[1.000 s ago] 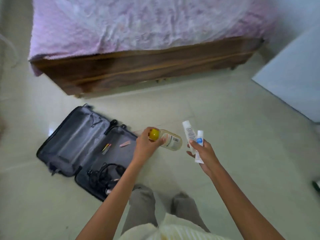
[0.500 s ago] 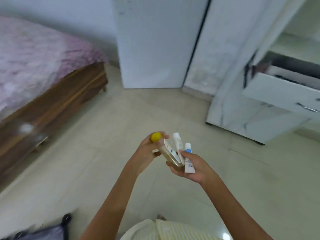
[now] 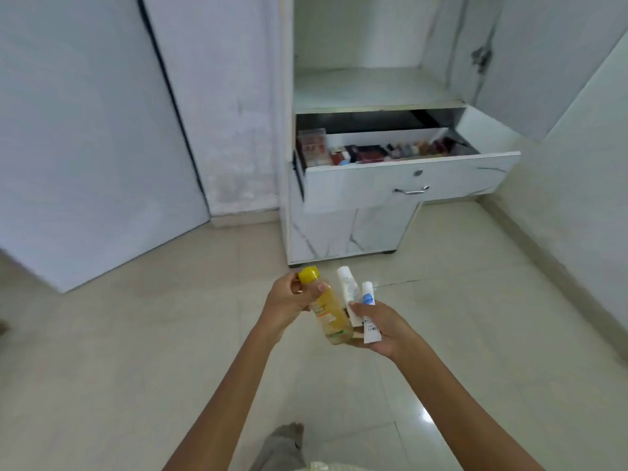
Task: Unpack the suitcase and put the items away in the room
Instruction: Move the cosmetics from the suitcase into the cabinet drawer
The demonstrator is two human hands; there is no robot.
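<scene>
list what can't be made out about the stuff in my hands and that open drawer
All head view:
bottle label text: blurred, left hand wraps its neck.
taller tube and smaller tube print: too small, right hand's thumb crosses them.
drawer contents: too small to identify, front panel hides lower parts.

bottle [image 3: 331, 312]: amber liquid, yellow cap
tubes [image 3: 350, 294]: white, one blue-marked
drawer [image 3: 407, 185]: white, grey marble veins
floor [image 3: 136, 351]: cream tiles

The pale tiled floor [image 3: 136, 351] is carrying a white marbled cabinet [image 3: 339, 232] at its far edge; the cabinet's drawer [image 3: 356, 188] is standing pulled out, holding small boxes and bottles [image 3: 370, 154] (labels too blurred to read).
</scene>
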